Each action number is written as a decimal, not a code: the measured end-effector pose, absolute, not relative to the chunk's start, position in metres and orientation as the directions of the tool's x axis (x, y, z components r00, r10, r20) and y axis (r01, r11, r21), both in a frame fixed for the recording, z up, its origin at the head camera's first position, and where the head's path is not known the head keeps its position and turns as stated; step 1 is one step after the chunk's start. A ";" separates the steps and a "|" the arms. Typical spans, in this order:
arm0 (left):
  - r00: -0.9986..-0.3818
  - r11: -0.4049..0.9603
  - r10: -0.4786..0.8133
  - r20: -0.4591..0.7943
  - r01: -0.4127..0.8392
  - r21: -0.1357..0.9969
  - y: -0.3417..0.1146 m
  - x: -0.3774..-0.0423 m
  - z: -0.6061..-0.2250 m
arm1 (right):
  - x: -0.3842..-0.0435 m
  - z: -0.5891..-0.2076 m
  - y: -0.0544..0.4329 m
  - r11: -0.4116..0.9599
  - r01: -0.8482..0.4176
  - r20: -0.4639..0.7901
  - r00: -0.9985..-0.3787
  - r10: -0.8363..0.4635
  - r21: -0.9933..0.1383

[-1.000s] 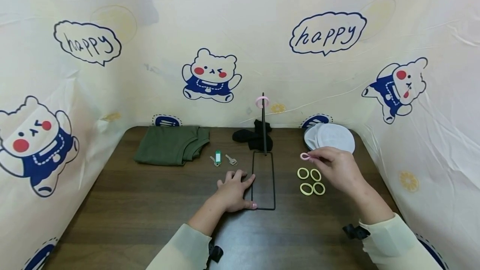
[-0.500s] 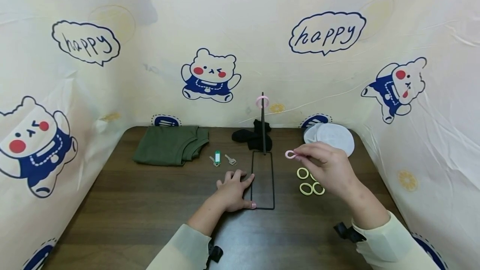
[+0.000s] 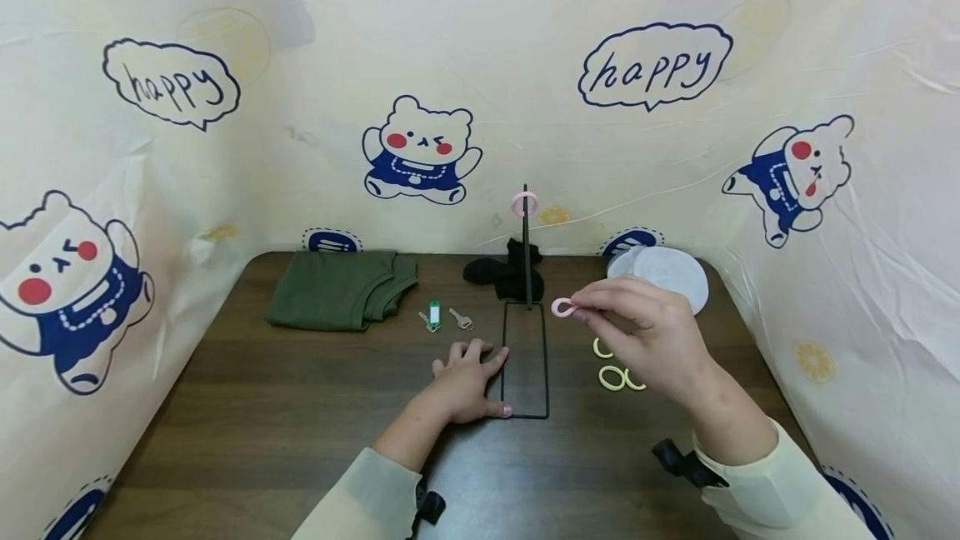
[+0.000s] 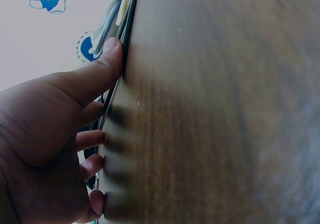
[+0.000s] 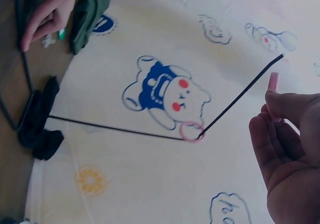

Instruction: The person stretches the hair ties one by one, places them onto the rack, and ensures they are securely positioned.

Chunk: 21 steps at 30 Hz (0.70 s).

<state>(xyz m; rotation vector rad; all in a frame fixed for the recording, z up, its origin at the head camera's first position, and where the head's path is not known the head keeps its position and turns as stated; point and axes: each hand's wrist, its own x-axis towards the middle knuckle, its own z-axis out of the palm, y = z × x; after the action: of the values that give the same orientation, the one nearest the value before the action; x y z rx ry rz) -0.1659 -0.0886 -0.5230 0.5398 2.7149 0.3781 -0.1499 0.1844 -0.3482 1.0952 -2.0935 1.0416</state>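
My right hand [image 3: 648,336] pinches a small pink ring [image 3: 554,307] between thumb and fingertips, raised to the right of a black wire stand [image 3: 527,265]. In the right wrist view the held ring is edge-on, close to the free tip of the stand's slanting arm [image 5: 240,99]. A second pink ring [image 5: 183,132] hangs at the bend where that arm meets the upright. With fingers spread, my left hand [image 3: 465,384] rests at the left side of the stand's rectangular base, its thumb pressing the near corner. Several yellow rings [image 3: 601,378] lie below my right hand, partly hidden by it.
Black socks [image 3: 491,271] lie behind the stand. To the left are a key [image 3: 462,320], a key with a green tag [image 3: 435,313] and a folded dark green garment [image 3: 330,290]. White round cloth-like things [image 3: 678,273] sit at the back right. A printed curtain [image 3: 525,65] surrounds the table.
My right hand has carried the pink ring leftward from above the yellow rings toward the stand, rising slightly and covering more of the yellow rings. My left hand has stayed on the base.
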 end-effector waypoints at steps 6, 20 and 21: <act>-0.870 0.890 0.413 -0.269 0.323 0.322 -0.088 -0.166 -0.525 | -0.145 -0.337 0.173 0.296 -0.875 0.765 -0.481 -0.428 -0.384; -0.870 0.889 0.415 -0.268 0.325 0.322 -0.089 -0.166 -0.523 | -0.148 -0.329 0.154 0.252 -0.900 0.781 -0.434 -0.449 -0.356; -0.869 0.889 0.415 -0.268 0.325 0.323 -0.089 -0.166 -0.523 | -0.149 -0.329 0.154 0.258 -0.898 0.777 -0.439 -0.451 -0.358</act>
<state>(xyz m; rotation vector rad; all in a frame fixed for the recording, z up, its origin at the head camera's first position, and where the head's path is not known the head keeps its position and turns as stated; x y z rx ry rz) -0.1662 -0.0894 -0.5234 0.5502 2.7245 0.3835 -0.1485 0.1539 -0.3292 1.2183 -2.0007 1.0955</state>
